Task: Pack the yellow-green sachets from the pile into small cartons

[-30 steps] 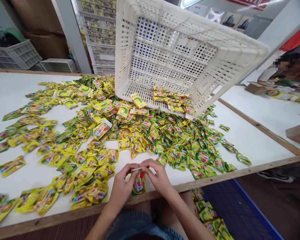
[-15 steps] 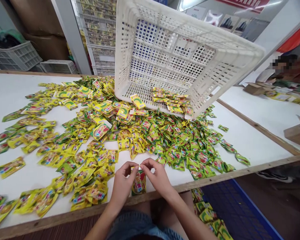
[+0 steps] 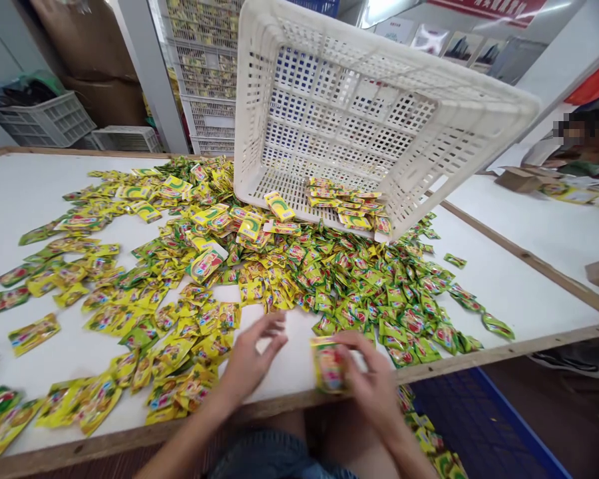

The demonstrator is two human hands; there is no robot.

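Observation:
Between thumb and fingers, my right hand (image 3: 367, 372) grips a yellow and green candy box (image 3: 328, 364) with a red picture, over the table's front edge. The box is slightly blurred. My left hand (image 3: 257, 349) is apart from it, thumb and fingers spread with nothing between them, above a bare patch of the white table (image 3: 294, 362). Yellow candy packets (image 3: 172, 356) lie in a loose heap left of my left hand. Green candy packets (image 3: 364, 286) are piled beyond and right of my right hand.
A white plastic crate (image 3: 399, 133) lies tipped toward me behind the heap, with several small boxes (image 3: 347, 199) inside. Below the table at right is a blue crate (image 3: 489, 426) beside more boxes. A person (image 3: 574, 133) is at the far right.
Both hands were together at the top of the box. Now they have parted, and my right hand has carried the box to the right while my left hand has let go.

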